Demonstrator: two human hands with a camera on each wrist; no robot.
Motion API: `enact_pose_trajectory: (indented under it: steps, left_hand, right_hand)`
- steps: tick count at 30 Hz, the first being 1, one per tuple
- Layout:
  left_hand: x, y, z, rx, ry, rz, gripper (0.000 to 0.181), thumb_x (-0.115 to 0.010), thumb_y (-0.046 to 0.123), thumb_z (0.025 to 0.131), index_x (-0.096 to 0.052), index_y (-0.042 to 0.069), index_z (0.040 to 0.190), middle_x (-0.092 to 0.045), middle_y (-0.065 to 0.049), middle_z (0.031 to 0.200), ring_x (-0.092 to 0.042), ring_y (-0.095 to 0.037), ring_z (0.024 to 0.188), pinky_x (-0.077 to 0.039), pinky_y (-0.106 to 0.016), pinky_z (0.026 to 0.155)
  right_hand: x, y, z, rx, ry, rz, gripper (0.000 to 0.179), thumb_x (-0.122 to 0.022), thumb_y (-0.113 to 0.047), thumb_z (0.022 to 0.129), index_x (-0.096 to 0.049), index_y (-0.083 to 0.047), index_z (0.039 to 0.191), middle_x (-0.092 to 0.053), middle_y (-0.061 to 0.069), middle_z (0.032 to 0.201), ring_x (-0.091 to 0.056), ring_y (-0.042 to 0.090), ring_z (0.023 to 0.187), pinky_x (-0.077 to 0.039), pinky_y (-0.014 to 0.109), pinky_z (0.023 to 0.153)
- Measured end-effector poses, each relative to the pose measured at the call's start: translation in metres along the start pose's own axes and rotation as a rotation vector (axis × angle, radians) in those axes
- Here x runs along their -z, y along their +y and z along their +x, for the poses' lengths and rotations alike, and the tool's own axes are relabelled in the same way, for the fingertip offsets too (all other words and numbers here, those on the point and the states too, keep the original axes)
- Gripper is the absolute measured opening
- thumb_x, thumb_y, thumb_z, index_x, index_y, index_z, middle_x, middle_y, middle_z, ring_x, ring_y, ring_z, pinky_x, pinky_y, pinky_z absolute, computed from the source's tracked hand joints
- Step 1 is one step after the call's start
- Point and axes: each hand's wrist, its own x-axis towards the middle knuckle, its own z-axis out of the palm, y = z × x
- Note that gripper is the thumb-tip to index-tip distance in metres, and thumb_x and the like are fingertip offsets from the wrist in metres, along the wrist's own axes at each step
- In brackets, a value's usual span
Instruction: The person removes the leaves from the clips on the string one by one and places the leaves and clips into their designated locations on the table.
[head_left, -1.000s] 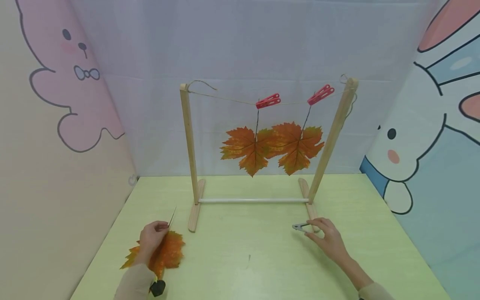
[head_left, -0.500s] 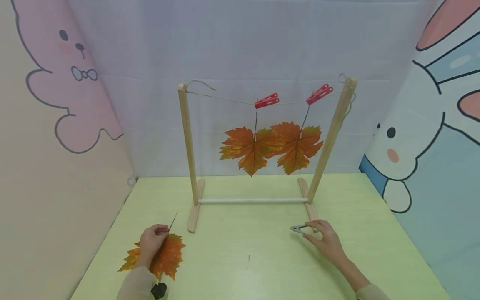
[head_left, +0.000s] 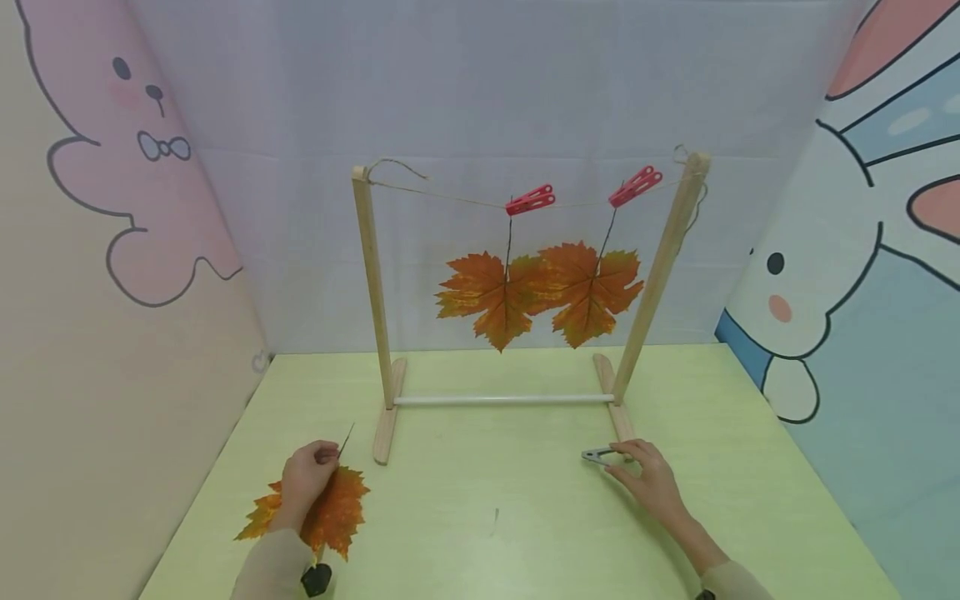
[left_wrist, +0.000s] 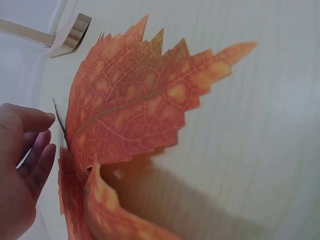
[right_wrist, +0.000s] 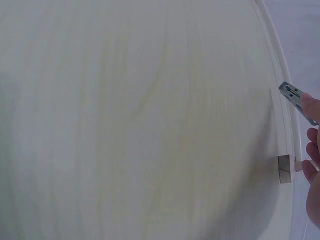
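Observation:
On the left, my left hand [head_left: 306, 482] pinches the thin dark stem [head_left: 346, 440] of an orange artificial maple leaf [head_left: 341, 508]. The stem's tip points up past the fingers. In the left wrist view the leaf [left_wrist: 130, 100] spreads beside the hand, its lobes bent; my forearm hides part of it in the head view. At the right, thumb and fingers of my right hand [head_left: 651, 483] grip a grey clothespin [head_left: 596, 456] by its handle ends, jaw end toward the left. Two similar leaves [head_left: 487, 296] hang from a string [head_left: 450, 197] under red clothespins [head_left: 530, 200].
A wooden frame stands at the table's back, with a left post [head_left: 372, 292], a right post [head_left: 660, 283] and a white rod [head_left: 502, 400] low between them. Its feet reach forward near both hands. Behind hangs a pale curtain [head_left: 315, 250]; cartoon-printed walls flank the table.
The leaf in my left hand has settled slightly lower, its stem tip dipping a little. My right hand with the grey clothespin has barely shifted. The head view drifts slightly.

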Motion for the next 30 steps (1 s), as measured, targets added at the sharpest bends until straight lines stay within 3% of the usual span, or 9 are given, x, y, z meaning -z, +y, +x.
enact_pose_trajectory:
  steps: [11, 20, 30]
  left_hand:
    - [0.005, 0.012, -0.002, -0.009, 0.004, 0.007, 0.019, -0.062, 0.002, 0.080, -0.064, -0.003, 0.098, -0.066, -0.015, 0.090, -0.061, -0.028, 0.081, -0.050, -0.042, 0.073]
    - [0.005, 0.011, -0.003, -0.002, 0.002, -0.009, 0.020, -0.061, 0.003, 0.079, -0.065, -0.002, 0.097, -0.067, -0.013, 0.088, -0.061, -0.024, 0.079, -0.050, -0.038, 0.070]
    - [0.006, 0.010, -0.005, 0.026, -0.001, -0.045, 0.020, -0.062, 0.003, 0.079, -0.065, -0.001, 0.098, -0.067, -0.013, 0.090, -0.062, -0.024, 0.080, -0.052, -0.034, 0.069]
  right_hand:
    - [-0.008, 0.003, -0.003, -0.058, -0.041, -0.046, 0.034, -0.081, -0.005, 0.061, -0.067, -0.002, 0.092, -0.062, 0.004, 0.085, -0.056, 0.020, 0.079, -0.048, 0.036, 0.065]
    - [-0.012, 0.002, 0.007, -0.166, -0.163, -0.095, 0.031, -0.078, -0.012, 0.067, -0.067, -0.001, 0.094, -0.061, 0.006, 0.085, -0.054, 0.019, 0.077, -0.044, 0.034, 0.062]
    - [-0.019, 0.009, 0.017, -0.157, -0.214, -0.169, 0.030, -0.078, -0.014, 0.067, -0.068, 0.000, 0.091, -0.063, 0.008, 0.086, -0.056, 0.023, 0.078, -0.045, 0.039, 0.067]
